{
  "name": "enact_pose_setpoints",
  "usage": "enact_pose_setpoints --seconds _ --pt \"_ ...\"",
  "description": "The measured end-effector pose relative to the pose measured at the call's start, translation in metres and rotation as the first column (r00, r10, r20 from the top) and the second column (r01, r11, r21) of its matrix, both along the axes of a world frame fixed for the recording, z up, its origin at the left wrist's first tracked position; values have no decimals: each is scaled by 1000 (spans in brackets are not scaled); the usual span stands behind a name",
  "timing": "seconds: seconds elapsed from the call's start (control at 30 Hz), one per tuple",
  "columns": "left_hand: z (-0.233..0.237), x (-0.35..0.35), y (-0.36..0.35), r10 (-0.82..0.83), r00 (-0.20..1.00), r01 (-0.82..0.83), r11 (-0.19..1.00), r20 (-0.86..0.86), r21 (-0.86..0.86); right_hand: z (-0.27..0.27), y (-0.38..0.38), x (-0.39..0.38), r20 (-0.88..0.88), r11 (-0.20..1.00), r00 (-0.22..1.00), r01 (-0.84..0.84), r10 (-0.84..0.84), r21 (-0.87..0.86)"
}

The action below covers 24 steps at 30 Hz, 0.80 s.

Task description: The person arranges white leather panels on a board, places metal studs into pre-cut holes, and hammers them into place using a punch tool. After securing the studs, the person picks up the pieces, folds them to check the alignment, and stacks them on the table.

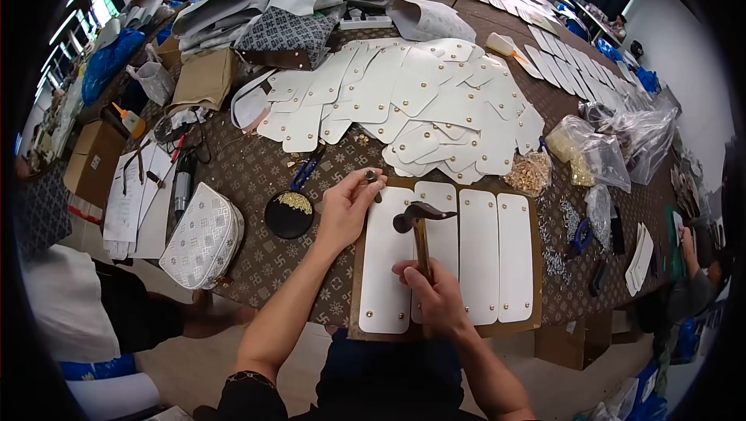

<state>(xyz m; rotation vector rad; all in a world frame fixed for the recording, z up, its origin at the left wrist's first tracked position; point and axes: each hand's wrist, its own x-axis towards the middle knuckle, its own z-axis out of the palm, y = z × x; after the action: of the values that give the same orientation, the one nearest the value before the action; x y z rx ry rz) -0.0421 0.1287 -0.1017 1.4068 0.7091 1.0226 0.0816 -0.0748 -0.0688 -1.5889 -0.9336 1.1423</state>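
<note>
Hammer (423,238) is in your right hand (441,297), fingers closed round the handle, its head raised over the strips. Your left hand (344,210) pinches a short metal punch (374,182) between narrow fingers at the far left corner of the leftmost strip (385,258); whether the punch tip touches the strip cannot be told. The hammer head is to the right of the punch, apart from it.

Four white strips lie side by side on a brown board (535,326) at the table's near edge, with the second from the left reaching farthest. Round studs show at the near corners of the leftmost strip and at both ends of the two right strips.

Left of your left hand you have a black dish (288,223) holding small gold-coloured parts, with blue-handled pliers (308,169) at its far side. Farther left is a white patterned case (203,238). Beyond the board lies a heap of white pieces (420,91), many studded. Right of the heap is a bag of brass-coloured parts (529,172); loose silver-coloured parts (553,238) lie right of the board.
</note>
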Motion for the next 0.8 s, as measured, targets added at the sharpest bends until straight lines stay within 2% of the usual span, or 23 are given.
enact_pose_setpoints --seconds 0.07,0.2,0.27,0.3,0.37,0.43,0.47,0.53,0.6,0.63,0.7,0.73,0.77,0.8 --pt "2 0 0 -55 997 54 998 -46 -28 -1 -1 2 -127 999 992 15 -19 -32" --pt "0 -1 0 -70 996 71 997 -60 7 2 1 0 -175 998 983 61 -61 -5" --pt "-2 -2 0 -83 994 88 994 -73 69 4 3 1 -65 998 996 64 -62 23" --pt "-2 -2 -1 -77 994 82 994 -72 70 10 5 4 -64 998 996 58 -56 25" --pt "-1 -1 -1 -58 993 70 991 -101 117 36 13 14 -51 995 999 -6 0 -104" --pt "9 -4 -5 -40 986 62 989 -159 134 76 26 22 53 994 998 -25 30 -102" --pt "13 -4 -5 -24 975 58 987 -220 149 105 29 25 97 999 994 -37 40 -33" --pt "6 -1 -3 -19 984 47 987 -176 156 154 31 27 240 944 971 -64 -17 324" --pt "0 1 -2 -12 991 33 987 -133 159 181 36 19 -20 715 995 86 -100 694" --pt "0 0 -3 -9 986 37 985 -165 170 185 46 7 -214 598 974 211 -67 773" --pt "2 -1 1 -6 981 45 980 -195 195 137 53 20 172 786 984 -78 -37 613" --pt "3 0 1 17 981 25 976 -192 219 120 61 14 447 970 894 -84 -27 227" --pt "2 -1 -4 39 981 7 972 -192 235 102 72 22 574 953 761 -247 303 -175" --pt "-2 -6 -8 36 973 22 969 -226 248 73 65 19 517 982 838 -189 174 -25"
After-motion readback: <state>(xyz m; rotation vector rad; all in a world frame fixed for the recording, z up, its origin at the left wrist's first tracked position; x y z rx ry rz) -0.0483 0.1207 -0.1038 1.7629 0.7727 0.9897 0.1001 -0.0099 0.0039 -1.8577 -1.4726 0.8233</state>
